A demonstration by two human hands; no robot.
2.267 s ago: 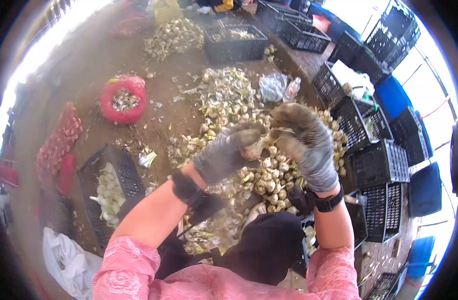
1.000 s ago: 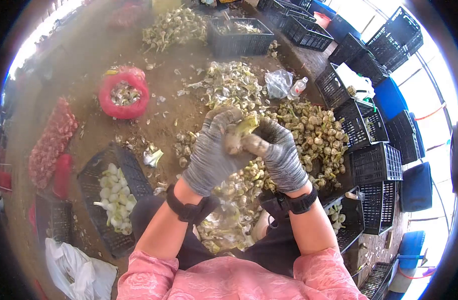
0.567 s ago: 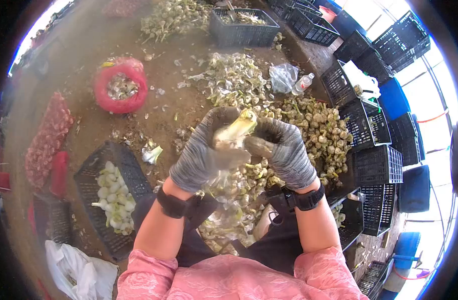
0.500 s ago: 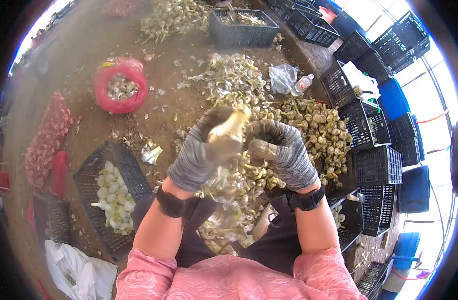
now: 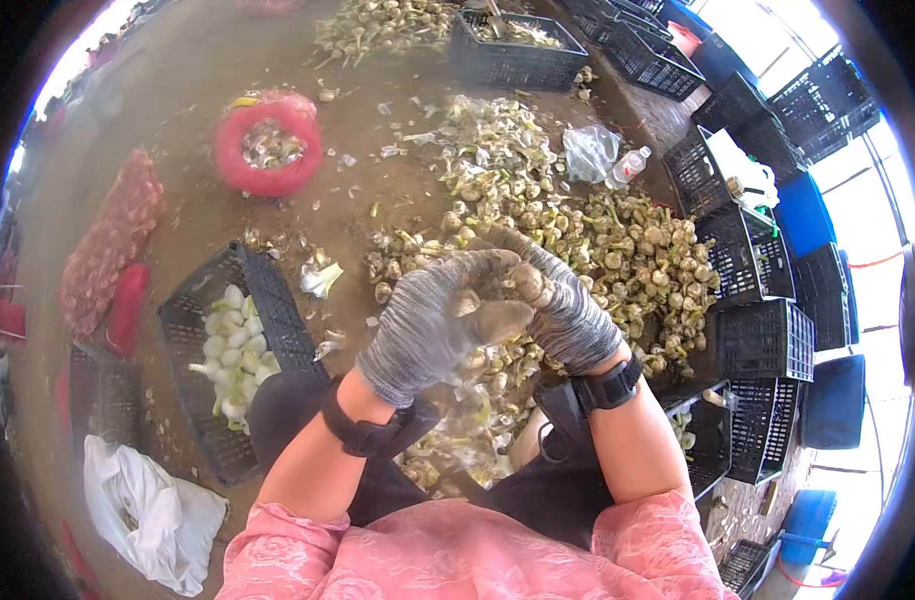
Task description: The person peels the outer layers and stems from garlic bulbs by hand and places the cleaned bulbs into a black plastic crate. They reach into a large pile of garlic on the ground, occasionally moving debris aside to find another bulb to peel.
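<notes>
Both my hands wear grey knitted gloves with soiled fingertips and meet over the garlic heap. My left hand (image 5: 432, 318) is closed, a pale garlic bulb (image 5: 464, 302) showing between its thumb and fingers. Against its fingertips, my right hand (image 5: 569, 312) has its fingers curled and thumb bent in; what they grip is hidden. Unpeeled garlic bulbs (image 5: 647, 262) lie heaped beyond and to the right. Below the hands are papery skins and stalk scraps (image 5: 467, 415). To the left, a black crate (image 5: 289, 318) contains white peeled garlic bulbs (image 5: 239, 350).
A pink net bag (image 5: 239, 172) with garlic scraps stands at the upper left, a filled net sack (image 5: 112, 245) farther left. Black crates (image 5: 765, 338) line the right side. A plastic bottle (image 5: 629, 166) lies near a clear bag (image 5: 589, 150). A white bag (image 5: 157, 515) is at lower left.
The pale, blurred garlic piece raised at my left hand no longer shows there. My hands have come together, the left turning inward and the right closing toward it. The view has shifted slightly.
</notes>
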